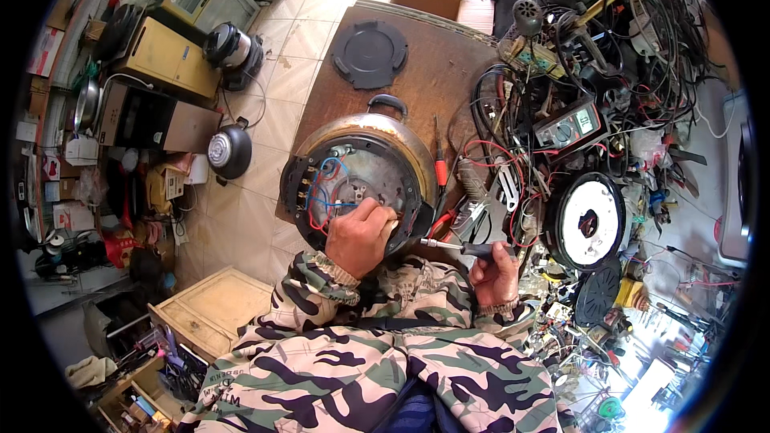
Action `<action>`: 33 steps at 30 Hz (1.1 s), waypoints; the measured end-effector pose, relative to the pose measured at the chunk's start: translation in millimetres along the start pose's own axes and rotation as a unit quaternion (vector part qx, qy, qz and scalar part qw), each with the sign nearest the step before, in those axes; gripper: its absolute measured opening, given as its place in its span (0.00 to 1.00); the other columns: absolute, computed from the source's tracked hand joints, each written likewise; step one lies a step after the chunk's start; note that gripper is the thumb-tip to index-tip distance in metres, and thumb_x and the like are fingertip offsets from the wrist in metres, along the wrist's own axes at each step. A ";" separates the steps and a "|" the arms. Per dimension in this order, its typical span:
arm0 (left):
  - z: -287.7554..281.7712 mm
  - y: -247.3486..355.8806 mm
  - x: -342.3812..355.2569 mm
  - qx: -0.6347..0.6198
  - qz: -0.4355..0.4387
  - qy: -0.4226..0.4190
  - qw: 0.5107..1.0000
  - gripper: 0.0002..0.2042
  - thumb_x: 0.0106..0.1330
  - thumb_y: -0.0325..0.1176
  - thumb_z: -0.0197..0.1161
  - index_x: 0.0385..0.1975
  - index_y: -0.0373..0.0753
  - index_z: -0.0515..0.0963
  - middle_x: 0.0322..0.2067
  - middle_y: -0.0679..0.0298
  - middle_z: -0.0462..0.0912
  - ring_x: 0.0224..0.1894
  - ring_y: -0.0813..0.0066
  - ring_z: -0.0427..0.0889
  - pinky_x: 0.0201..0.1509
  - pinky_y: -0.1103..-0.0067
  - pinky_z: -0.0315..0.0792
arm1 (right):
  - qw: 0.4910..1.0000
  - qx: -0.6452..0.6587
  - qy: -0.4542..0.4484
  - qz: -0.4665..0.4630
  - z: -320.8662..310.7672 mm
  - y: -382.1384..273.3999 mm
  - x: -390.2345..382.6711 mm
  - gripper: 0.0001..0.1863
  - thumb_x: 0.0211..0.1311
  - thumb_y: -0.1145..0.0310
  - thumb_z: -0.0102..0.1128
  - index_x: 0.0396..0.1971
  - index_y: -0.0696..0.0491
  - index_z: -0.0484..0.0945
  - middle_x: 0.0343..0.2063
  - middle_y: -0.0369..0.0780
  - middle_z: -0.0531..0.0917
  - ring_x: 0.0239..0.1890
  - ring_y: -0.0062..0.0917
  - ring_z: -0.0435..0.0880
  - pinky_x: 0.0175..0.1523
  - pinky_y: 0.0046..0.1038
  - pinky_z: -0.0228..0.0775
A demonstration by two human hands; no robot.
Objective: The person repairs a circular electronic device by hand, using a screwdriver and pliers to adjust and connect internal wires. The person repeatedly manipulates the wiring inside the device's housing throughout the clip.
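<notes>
An upturned electric cooker (377,124) lies on the brown bench, its underside open, with blue and red wires (326,180) running over the metal base. My left hand (358,239) is over the near part of that base, its fingers bent and pressed together; whatever is between them is hidden. To the right, my right hand (494,274) grips the dark handle of a nut driver (473,249). The driver's metal shaft points left toward the cooker's near right rim, and its tip is close to my left hand.
A black round cover (370,52) rests on the bench (437,56) beyond the cooker. A red-handled screwdriver (440,170) lies to its right. Farther right are a multimeter (565,128), a white-faced ring-shaped part (589,220) and heaped cables (634,40). A wooden drawer (212,313) stands at left.
</notes>
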State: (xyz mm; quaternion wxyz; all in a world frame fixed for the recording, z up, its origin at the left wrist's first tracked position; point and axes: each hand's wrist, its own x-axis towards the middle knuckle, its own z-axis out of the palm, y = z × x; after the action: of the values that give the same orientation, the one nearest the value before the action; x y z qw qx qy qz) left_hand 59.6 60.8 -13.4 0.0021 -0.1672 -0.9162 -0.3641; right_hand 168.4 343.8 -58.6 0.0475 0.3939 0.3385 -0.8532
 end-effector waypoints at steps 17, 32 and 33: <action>-3.3 -0.4 -15.0 -0.026 -0.032 0.084 0.996 0.12 0.61 0.22 0.76 0.45 0.40 0.88 0.35 0.57 0.85 0.30 0.58 0.87 0.33 0.69 0.80 | 1.000 -0.016 -0.005 0.018 6.4 -2.7 5.7 0.11 0.76 0.60 0.70 0.40 0.47 0.76 0.24 0.37 0.79 0.19 0.29 0.77 0.24 0.32 0.66; 2.4 -2.1 -9.1 -0.046 -0.065 0.053 0.995 0.07 0.62 0.23 0.73 0.39 0.40 0.86 0.32 0.57 0.81 0.29 0.57 0.87 0.33 0.68 0.80 | 0.999 -0.036 -0.023 -0.025 13.7 -9.6 4.6 0.11 0.75 0.60 0.71 0.42 0.48 0.78 0.25 0.39 0.81 0.20 0.30 0.79 0.24 0.33 0.67; 2.2 -1.9 -9.8 -0.045 -0.062 0.059 0.995 0.07 0.63 0.23 0.73 0.39 0.40 0.86 0.32 0.57 0.81 0.29 0.57 0.86 0.33 0.68 0.79 | 0.999 -0.040 -0.004 -0.032 11.7 -11.0 9.8 0.11 0.75 0.60 0.71 0.42 0.49 0.78 0.25 0.39 0.82 0.20 0.31 0.80 0.24 0.33 0.68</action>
State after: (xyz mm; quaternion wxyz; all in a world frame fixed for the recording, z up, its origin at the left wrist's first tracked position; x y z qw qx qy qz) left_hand 68.5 58.0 -17.6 0.0256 -0.0879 -0.9060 -0.4132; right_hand 150.4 346.9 -54.2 0.0369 0.3773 0.3847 -0.8416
